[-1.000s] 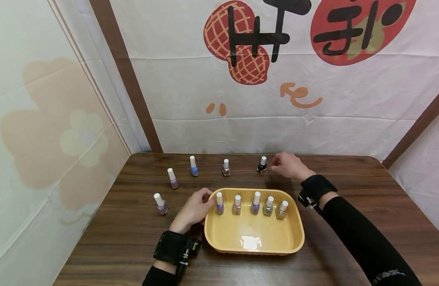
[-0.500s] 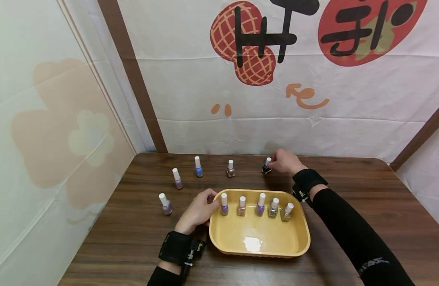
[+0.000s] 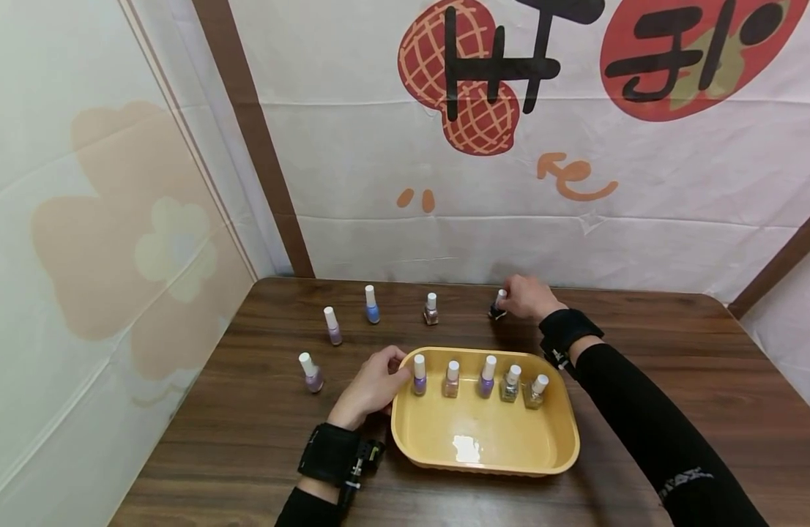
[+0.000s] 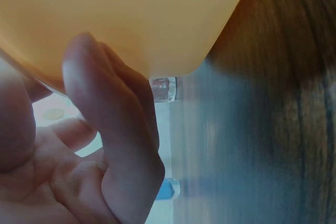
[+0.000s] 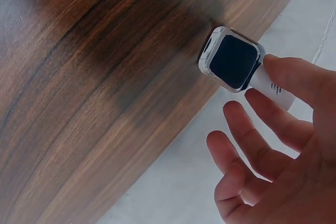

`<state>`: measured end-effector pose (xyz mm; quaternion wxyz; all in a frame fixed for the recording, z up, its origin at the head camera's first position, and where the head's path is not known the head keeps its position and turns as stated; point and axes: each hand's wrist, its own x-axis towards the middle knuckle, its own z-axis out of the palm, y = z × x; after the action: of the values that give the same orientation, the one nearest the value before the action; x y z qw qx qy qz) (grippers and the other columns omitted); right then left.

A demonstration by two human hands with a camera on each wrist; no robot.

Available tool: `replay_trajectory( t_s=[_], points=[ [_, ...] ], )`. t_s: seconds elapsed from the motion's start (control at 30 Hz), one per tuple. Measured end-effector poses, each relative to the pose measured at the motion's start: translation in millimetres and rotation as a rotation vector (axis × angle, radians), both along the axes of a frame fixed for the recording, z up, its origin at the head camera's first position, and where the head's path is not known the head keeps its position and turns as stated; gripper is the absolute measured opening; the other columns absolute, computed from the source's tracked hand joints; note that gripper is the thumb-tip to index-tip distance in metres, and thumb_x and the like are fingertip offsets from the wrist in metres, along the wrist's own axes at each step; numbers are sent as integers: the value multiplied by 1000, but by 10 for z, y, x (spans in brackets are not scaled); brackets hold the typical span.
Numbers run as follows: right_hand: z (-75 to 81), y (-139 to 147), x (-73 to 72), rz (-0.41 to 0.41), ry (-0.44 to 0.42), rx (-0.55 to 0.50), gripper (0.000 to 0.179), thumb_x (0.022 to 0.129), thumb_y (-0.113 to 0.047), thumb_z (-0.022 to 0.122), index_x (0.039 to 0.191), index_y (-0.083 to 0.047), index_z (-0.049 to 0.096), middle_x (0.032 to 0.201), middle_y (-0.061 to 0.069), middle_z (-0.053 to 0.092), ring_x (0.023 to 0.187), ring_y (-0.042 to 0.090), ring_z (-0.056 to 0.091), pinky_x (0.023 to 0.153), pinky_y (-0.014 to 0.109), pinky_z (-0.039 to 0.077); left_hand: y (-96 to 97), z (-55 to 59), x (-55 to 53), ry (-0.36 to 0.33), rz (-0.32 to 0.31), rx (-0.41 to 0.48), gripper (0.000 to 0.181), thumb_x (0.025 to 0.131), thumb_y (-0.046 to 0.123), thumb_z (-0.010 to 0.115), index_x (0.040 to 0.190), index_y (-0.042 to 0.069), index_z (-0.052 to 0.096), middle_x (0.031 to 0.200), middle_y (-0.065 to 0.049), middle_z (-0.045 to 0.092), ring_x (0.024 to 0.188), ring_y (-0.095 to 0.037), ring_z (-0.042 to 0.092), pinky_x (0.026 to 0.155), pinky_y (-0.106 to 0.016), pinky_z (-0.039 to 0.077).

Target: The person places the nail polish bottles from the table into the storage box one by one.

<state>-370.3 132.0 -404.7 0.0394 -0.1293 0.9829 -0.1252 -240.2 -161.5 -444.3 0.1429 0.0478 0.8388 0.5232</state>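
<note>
Right hand [image 3: 529, 298] pinched white cap [image 5: 275, 90] of black nail polish bottle [image 5: 233, 61] between thumb and index finger; other fingers [image 5: 257, 148] hung apart from it. Bottle was near far edge of tabletop [image 3: 247, 454], beyond right part of yellow tray [image 3: 444, 439]; whether base touched down, could not tell. Narrow cap seemed to call for even, square pinch, without tipping bottle. Left hand [image 3: 372, 380] gripped tray's left rim, thumb over it; light steadying looked enough. Bottle looked squat, squarish, clear-walled, filled dark; cap carried small print.

Yellow tray [image 3: 487, 439], white-capped black bottle [image 5: 233, 62], brown-grained table [image 3: 247, 439]
</note>
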Motion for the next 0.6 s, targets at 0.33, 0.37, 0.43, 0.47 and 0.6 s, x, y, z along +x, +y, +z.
replay_trajectory(
  t_s=[0.33, 0.37, 0.43, 0.47, 0.6],
  points=[
    [22, -2, 4, -5, -16, -3, 16, 89, -19, 60, 80, -6, 63, 75, 7, 58, 68, 22, 51, 62, 32, 41, -3, 12, -6, -1, 12, -17, 19, 92, 14, 53, 109, 7, 58, 92, -14, 61, 45, -13, 52, 37, -24, 44],
    [23, -2, 5, -5, -20, -5, 16, 89, -19, 60, 80, -6, 63, 75, 7, 58, 68, 22, 51, 61, 31, 40, -3, 8, -6, -2, 11, -16, 19, 92, 14, 53, 109, 7, 58, 91, -15, 61, 45, -13, 52, 37, -24, 44],
    [20, -4, 5, -2, -22, -4, 16, 89, -19, 60, 81, -6, 63, 75, 7, 58, 68, 22, 51, 61, 31, 40, -4, 4, -7, -4, 8, -12, 19, 92, 14, 53, 109, 7, 58, 90, -16, 62, 45, -13, 52, 37, -24, 44],
    [18, -6, 5, 0, -21, -1, 16, 89, -19, 60, 81, -6, 63, 75, 7, 59, 68, 22, 51, 60, 31, 40, -5, 1, -8, -5, 7, -10, 20, 92, 14, 53, 109, 7, 58, 90, -16, 63, 45, -13, 52, 37, -24, 44],
    [7, -9, 3, 4, -17, 5, 15, 89, -18, 61, 83, -5, 64, 76, 8, 60, 68, 23, 52, 61, 32, 42, -7, -9, -12, -13, 4, -4, 20, 92, 15, 52, 110, 7, 57, 87, -17, 64, 45, -13, 53, 37, -24, 45]
  ],
)
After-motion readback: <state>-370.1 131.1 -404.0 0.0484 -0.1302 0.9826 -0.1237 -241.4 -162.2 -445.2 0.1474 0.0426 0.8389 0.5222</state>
